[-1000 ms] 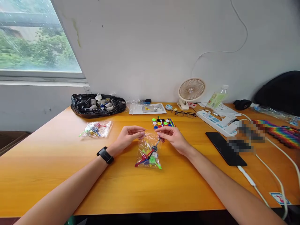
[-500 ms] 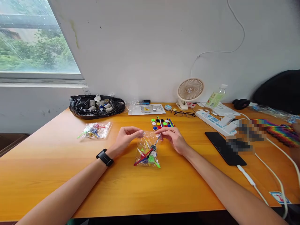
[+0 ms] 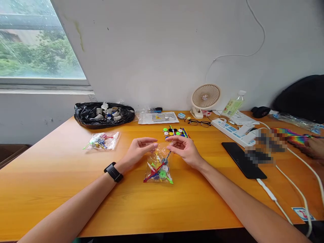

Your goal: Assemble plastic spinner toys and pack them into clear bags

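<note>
A clear plastic bag [image 3: 158, 168] lies on the table in front of me. Inside are colourful plastic pieces: red, green and black pointers and several round discs. My left hand [image 3: 141, 148] is at the bag's upper left corner, its thumb and forefinger apart. At the upper right corner is my right hand [image 3: 186, 150], thumb and fingers likewise parted in a curve. Whether the fingertips still touch the plastic is hard to make out. Just beyond my right hand sit loose coloured discs [image 3: 171, 134] and pointers, partly hidden by its fingers.
A second filled bag [image 3: 103, 140] lies to the left. Behind are a black bag of rolls [image 3: 82, 114], a fan [image 3: 205, 96] and glasses [image 3: 198, 123]. On the right are a bottle [image 3: 234, 104], a power strip [image 3: 227, 130], a phone [image 3: 241, 160], cables and another person's hand [image 3: 316, 148].
My fingers have parted from their pinch at the bag's top edge, and the bag has dropped slightly toward me. The other person's hand has come further into view at the right.
</note>
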`<action>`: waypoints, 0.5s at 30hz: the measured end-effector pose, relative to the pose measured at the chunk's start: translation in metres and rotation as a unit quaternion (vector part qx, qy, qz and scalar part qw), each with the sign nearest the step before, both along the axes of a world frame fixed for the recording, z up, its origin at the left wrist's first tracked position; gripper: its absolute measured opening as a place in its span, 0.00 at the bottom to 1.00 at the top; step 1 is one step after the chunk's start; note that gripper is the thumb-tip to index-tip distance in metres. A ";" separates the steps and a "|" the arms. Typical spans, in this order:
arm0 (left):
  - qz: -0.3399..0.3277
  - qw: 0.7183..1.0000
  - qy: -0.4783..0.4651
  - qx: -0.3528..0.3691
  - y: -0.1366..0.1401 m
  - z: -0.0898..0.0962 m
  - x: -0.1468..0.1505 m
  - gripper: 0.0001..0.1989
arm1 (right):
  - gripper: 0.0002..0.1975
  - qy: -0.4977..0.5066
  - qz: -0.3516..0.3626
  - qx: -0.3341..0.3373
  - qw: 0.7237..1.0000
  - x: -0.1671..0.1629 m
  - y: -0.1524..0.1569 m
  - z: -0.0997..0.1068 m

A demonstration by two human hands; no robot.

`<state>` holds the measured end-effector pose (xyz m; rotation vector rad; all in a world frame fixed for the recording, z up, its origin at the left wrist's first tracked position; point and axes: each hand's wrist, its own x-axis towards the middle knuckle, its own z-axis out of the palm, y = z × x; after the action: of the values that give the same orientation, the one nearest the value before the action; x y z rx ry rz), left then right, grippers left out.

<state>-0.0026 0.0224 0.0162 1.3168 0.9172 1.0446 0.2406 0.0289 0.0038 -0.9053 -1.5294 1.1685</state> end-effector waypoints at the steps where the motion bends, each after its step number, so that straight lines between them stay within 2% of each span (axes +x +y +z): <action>1: -0.005 1.000 0.010 0.001 0.000 0.001 0.001 0.17 | 0.20 0.000 0.001 -0.001 1.000 -0.001 -0.002 0.001; 7: -0.010 0.999 0.043 0.029 -0.005 0.005 0.004 0.16 | 0.19 -0.021 0.051 -0.058 0.997 -0.009 -0.009 0.004; 15: -0.046 0.997 0.060 0.019 0.001 0.002 -0.002 0.18 | 0.17 -0.047 0.065 -0.057 0.995 -0.006 -0.004 0.000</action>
<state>-0.0049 0.0229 0.0183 1.4525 0.9195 0.9236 0.2351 0.0245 0.0042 -0.9596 -1.6306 1.3329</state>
